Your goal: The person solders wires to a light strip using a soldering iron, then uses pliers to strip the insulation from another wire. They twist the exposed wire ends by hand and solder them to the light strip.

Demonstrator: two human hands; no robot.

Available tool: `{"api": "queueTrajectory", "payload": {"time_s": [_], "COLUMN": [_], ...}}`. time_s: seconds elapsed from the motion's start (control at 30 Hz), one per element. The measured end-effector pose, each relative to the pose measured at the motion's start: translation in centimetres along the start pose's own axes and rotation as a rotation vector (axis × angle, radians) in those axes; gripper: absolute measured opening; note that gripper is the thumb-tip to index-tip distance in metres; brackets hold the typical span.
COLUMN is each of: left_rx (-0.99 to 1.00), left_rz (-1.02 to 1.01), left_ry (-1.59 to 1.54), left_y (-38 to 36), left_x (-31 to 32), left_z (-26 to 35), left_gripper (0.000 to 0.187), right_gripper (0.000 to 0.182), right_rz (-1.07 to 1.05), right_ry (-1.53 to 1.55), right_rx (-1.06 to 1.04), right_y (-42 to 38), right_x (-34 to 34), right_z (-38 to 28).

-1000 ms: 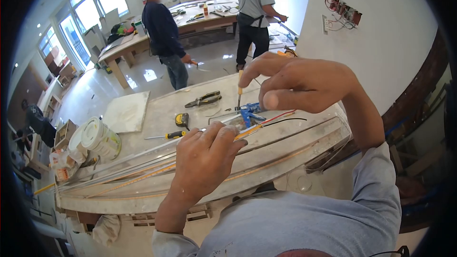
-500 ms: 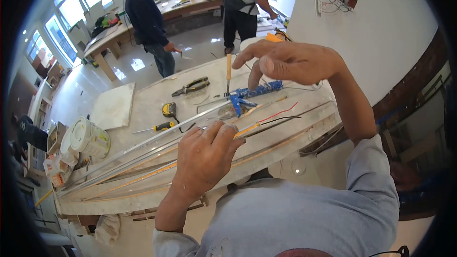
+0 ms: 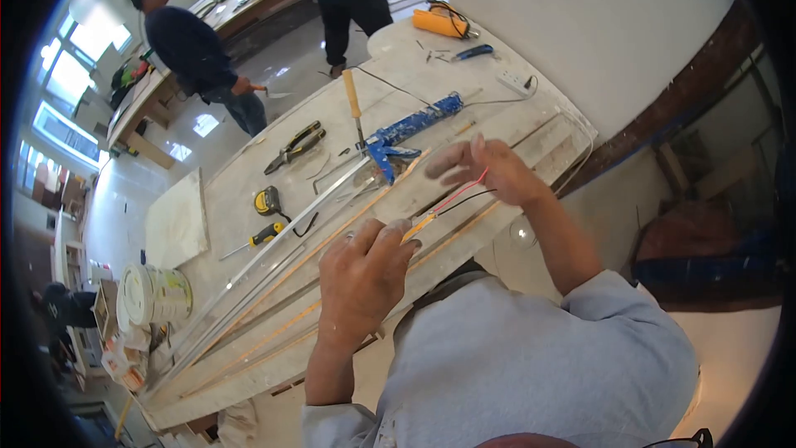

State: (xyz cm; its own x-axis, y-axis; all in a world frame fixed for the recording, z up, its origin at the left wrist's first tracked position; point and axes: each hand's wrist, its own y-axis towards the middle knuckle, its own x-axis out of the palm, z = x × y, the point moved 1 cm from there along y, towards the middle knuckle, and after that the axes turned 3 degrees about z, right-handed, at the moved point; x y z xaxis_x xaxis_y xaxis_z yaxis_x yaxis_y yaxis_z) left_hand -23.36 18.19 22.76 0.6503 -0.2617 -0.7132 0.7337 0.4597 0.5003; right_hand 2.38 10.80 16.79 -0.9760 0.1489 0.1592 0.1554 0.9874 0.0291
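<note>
My left hand point(image 3: 363, 278) is closed on a yellow LED strip point(image 3: 420, 226) whose end sticks out past my fingers. From that end run a red wire point(image 3: 458, 194) and a black wire point(image 3: 466, 200). My right hand point(image 3: 497, 170) is beside the wire tips with its fingers stretched out and apart; its thumb points up. It grips nothing that I can see. Beyond the hands, a blue caulking gun point(image 3: 414, 126) lies on the worktable, near a wooden-handled tool point(image 3: 352, 98). Long metal channels point(image 3: 274, 242) run along the table to the left.
Pliers point(image 3: 296, 148), a tape measure point(image 3: 267, 200) and a yellow-black screwdriver point(image 3: 267, 233) lie on the worktable point(image 3: 249, 168). A white bucket point(image 3: 157, 294) stands at the left. An orange tool point(image 3: 441, 22) and a power strip point(image 3: 516, 81) are at the far right. Two people stand beyond.
My right hand has come down from above the caulking gun to beside the wires. The left hand keeps hold of the LED strip. The whole view has shifted and turned.
</note>
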Motion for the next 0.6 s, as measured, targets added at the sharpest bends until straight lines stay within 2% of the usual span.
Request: {"api": "queueTrajectory", "payload": {"time_s": [0.03,0.07,0.13,0.17,0.2,0.27,0.37,0.6], "left_rx": [-0.035,-0.030,0.001,0.006,-0.007,-0.015,-0.003,0.035], "left_rz": [-0.033,-0.052,-0.053,-0.069,-0.087,-0.114,-0.176,-0.177], "left_ry": [-0.020,-0.030,-0.043,-0.053,-0.057,-0.068,-0.069,-0.095], "left_y": [0.0,-0.1,-0.1,-0.1,-0.1,-0.2,-0.5,-0.7], "left_x": [0.5,1.0,1.9,2.1,2.3,2.6,3.0,3.2], "left_z": [-0.2,-0.3,-0.6,-0.5,-0.4,-0.3,-0.2,-0.1], "left_gripper": [0.023,0.023,0.023,0.023,0.022,0.022,0.024,0.025], "right_gripper": [0.061,0.061,0.049,0.037,0.037,0.030,0.025,0.016], "right_rz": [0.015,0.034,0.100,0.090,0.107,0.075,0.086,0.006], "right_ry": [0.105,0.113,0.239,0.343,0.346,0.173,0.101,0.052], "right_rx": [-0.045,-0.039,-0.040,-0.112,-0.108,-0.129,-0.237,-0.281], "right_y": [-1.3,-2.4,-4.1,-4.7,-5.2,-6.1,-5.9,-5.5], "right_x": [0.7,1.2,2.1,2.6,2.6,2.5,2.6,2.2], "right_z": [0.8,1.5,2.5,2.6,2.9,3.2,2.7,2.3]}}
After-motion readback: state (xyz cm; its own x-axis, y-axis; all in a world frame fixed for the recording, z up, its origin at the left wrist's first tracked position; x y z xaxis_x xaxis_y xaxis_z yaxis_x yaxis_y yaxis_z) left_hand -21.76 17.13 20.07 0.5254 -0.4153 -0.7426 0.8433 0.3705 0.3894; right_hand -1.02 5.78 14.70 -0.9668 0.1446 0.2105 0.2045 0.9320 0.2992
